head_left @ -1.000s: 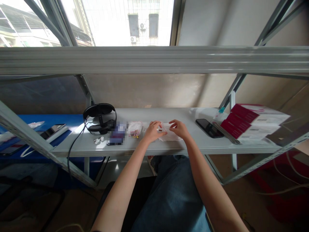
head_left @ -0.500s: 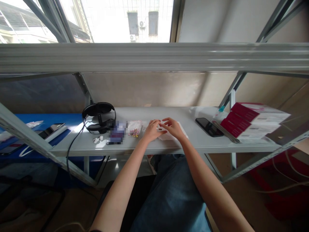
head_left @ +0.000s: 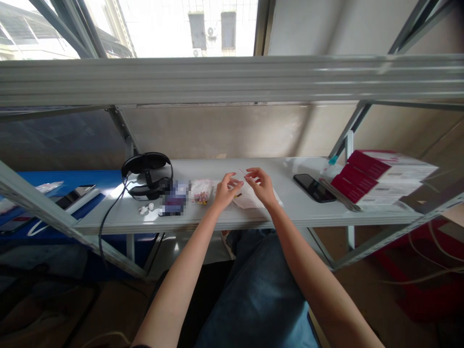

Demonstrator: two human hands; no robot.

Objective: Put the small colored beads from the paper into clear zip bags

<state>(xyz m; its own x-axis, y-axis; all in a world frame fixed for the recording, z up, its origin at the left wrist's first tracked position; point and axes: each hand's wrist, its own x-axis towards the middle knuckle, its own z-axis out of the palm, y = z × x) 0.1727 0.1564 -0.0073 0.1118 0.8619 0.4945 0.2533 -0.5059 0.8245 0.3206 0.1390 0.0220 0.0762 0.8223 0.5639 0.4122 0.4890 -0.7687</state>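
Observation:
Above a white sheet (head_left: 250,199) on the shelf, my left hand (head_left: 225,191) has its thumb and fingertips drawn together in a pinch. Anything between those tips is too small to make out. Close beside it, my right hand (head_left: 264,186) pinches a thin pale strand (head_left: 242,171) that sticks out toward the upper left. One or two small dark and yellowish bits (head_left: 238,195) show by the sheet, just below my left fingertips. To the left of my hands lies a clear plastic bag of small coloured pieces, like beads (head_left: 201,194).
A blurred-out phone-like item (head_left: 174,203), white earbuds (head_left: 146,209) and a black headset (head_left: 148,176) with a cable are on the left. A black phone (head_left: 314,188) and stacked red-and-white boxes (head_left: 377,179) stand right. A metal beam (head_left: 232,79) crosses ahead.
My hands have moved slightly apart, and the right one has risen a little. The thin strand at my right fingertips now shows. The view has shifted slightly.

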